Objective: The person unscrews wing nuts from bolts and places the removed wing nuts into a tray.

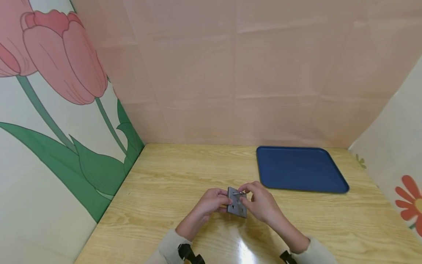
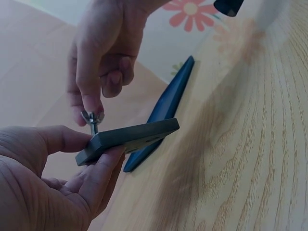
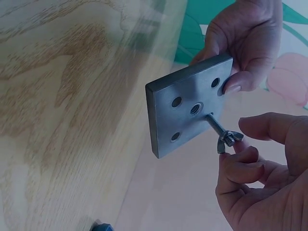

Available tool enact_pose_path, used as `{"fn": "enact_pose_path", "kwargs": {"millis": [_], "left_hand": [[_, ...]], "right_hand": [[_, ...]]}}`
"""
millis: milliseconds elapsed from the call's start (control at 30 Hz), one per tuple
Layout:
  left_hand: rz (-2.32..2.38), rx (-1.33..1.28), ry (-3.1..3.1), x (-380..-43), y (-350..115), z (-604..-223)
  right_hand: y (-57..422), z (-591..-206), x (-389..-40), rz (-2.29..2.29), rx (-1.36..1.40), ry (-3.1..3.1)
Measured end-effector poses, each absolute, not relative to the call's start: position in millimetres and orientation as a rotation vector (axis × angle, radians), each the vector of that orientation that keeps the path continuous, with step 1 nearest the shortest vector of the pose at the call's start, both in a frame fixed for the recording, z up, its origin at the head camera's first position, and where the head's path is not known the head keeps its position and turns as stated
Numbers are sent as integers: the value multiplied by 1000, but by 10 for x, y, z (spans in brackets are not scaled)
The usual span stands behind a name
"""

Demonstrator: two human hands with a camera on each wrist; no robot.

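Note:
My left hand (image 1: pixel 212 201) grips a square grey metal plate (image 3: pixel 185 108) by one edge, thumb on one face and fingers on the other. The plate is held tilted above the table, with a threaded hole in its middle and plain holes around it. From one corner hole sticks a threaded bolt (image 3: pixel 217 126), carrying a wing nut (image 3: pixel 228 140) near its free end. Thumb and fingers of my right hand (image 1: pixel 260 201) are curled about the wing nut, fingertips right at its wings. In the left wrist view the wing nut (image 2: pixel 92 117) stands above the plate's upper face.
A blue tray (image 1: pixel 301 168) lies on the wood-grain table (image 1: pixel 184 165) at the back right. Behind is a pinkish-beige sheet (image 1: pixel 230 73). Flower-printed panels stand on the left and right sides.

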State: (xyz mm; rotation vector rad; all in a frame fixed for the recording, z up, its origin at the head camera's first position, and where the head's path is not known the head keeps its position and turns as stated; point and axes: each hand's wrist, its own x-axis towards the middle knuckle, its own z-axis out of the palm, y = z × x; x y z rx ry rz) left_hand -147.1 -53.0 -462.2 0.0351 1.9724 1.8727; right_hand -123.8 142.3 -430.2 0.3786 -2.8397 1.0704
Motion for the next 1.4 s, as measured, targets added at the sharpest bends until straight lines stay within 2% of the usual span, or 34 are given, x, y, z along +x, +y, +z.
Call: {"fn": "enact_pose_path", "kwargs": {"millis": [400, 1400], "left_hand": [[1844, 58, 1982, -1455, -526, -4628], [1874, 57, 1981, -1448, -523, -4622]], "right_hand": [[1450, -4318, -1315, 1134, 298, -2849], [1443, -4329, -1243, 1123, 339, -2852]]}}
